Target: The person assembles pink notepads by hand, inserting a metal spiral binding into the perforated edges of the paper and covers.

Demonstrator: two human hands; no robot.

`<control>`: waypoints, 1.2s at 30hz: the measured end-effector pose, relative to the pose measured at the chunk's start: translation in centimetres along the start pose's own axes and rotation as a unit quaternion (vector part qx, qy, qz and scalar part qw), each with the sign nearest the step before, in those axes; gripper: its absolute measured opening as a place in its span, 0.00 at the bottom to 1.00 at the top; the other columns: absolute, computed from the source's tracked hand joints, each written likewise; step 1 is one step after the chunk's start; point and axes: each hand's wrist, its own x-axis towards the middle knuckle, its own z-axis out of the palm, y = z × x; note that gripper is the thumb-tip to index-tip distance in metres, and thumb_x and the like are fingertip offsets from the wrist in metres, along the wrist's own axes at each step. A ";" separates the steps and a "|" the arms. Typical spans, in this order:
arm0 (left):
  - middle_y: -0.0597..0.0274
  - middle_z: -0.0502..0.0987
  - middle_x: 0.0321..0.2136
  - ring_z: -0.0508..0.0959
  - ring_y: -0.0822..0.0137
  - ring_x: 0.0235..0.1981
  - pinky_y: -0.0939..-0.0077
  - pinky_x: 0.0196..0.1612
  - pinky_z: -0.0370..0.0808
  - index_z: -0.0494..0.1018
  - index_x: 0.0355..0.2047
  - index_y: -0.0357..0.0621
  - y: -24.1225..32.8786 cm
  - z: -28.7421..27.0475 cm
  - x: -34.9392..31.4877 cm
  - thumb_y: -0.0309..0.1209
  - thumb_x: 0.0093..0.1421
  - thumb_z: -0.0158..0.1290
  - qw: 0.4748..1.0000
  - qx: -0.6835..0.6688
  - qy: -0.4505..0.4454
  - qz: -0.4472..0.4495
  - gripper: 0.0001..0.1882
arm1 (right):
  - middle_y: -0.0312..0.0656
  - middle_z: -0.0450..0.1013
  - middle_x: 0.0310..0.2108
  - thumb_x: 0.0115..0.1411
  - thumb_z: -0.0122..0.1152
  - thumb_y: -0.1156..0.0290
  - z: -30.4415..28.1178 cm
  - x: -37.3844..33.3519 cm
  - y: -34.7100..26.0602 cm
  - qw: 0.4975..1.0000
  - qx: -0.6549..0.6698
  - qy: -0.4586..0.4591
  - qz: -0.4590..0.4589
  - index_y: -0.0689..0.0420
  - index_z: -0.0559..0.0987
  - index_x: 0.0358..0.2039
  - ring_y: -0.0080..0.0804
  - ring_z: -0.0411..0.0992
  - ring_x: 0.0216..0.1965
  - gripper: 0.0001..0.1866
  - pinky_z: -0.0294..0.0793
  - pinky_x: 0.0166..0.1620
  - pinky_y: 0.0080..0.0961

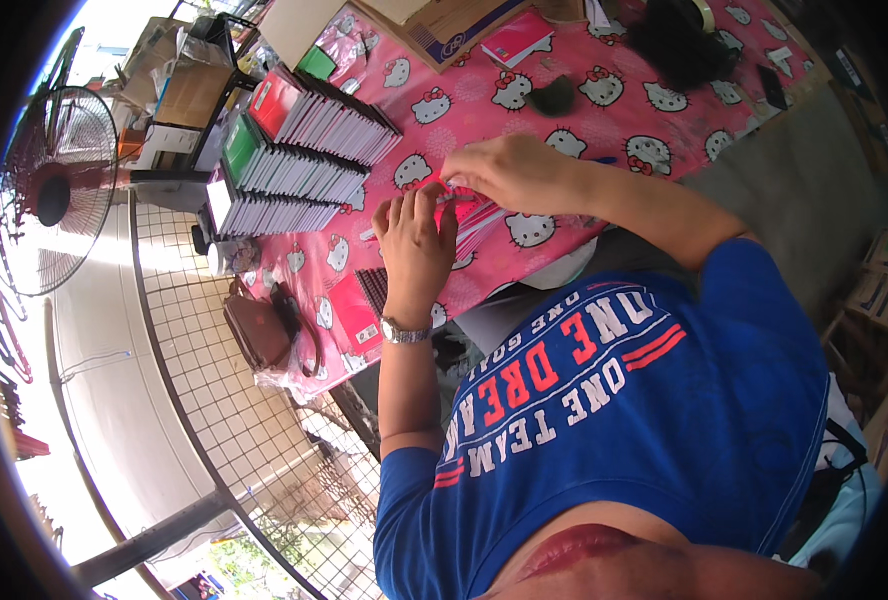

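My left hand [414, 240], with a metal wristwatch, bends its fingers over a red notebook [476, 214] at the near edge of the table. The fingers of my right hand [514, 172] are pinched together at the notebook's far side, almost meeting the left fingertips. A small pale or clear bit shows at the right fingertips, too small to name. White page edges spread out below the right hand. By my left wrist lies another red notebook [347, 308] with a black spiral binding [372, 290].
Stacked spiral notebooks [299, 185] stand at the left on the pink patterned tablecloth [504, 115]. A brown bag [256, 330] sits near the left edge, beside a wire grille. Farther back are a cardboard box [464, 28], a dark green piece [552, 96] and a black bundle [679, 45]. A fan [54, 200] stands far left.
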 end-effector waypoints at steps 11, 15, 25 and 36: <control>0.61 0.77 0.42 0.73 0.54 0.50 0.46 0.62 0.58 0.71 0.42 0.46 -1.1 0.1 -0.6 0.32 0.62 0.54 0.999 -0.013 -0.026 -0.023 0.09 | 0.56 0.77 0.41 0.63 0.59 0.49 1.2 -0.7 16.4 0.890 -0.369 0.134 0.231 0.59 0.75 0.52 0.46 0.77 0.45 0.28 0.75 0.49 0.39; 0.58 0.74 0.45 0.65 0.48 0.59 0.37 0.60 0.57 0.71 0.45 0.49 -0.1 0.2 -1.4 0.34 0.60 0.58 0.973 0.207 0.049 -0.087 0.14 | 0.58 0.71 0.54 0.60 0.62 0.46 0.0 -0.7 16.9 0.861 -0.409 -0.068 0.296 0.61 0.76 0.53 0.44 0.67 0.60 0.32 0.69 0.58 0.35; 0.57 0.73 0.42 0.67 0.49 0.49 0.54 0.54 0.65 0.75 0.40 0.47 -0.9 1.2 0.7 0.35 0.51 0.67 0.997 -0.041 0.043 -0.049 0.18 | 0.42 0.77 0.48 0.55 0.66 0.61 -3.7 7.1 5.7 0.830 0.386 -0.392 0.096 0.61 0.77 0.53 0.31 0.74 0.48 0.27 0.67 0.56 0.28; 0.52 0.73 0.41 0.71 0.50 0.47 0.59 0.51 0.67 0.73 0.42 0.40 -4.5 0.8 0.2 0.25 0.56 0.60 0.994 -0.068 0.078 -0.043 0.13 | 0.37 0.75 0.44 0.55 0.64 0.66 -2.7 8.9 5.9 0.889 0.170 -0.418 0.073 0.62 0.77 0.51 0.26 0.72 0.45 0.23 0.69 0.51 0.24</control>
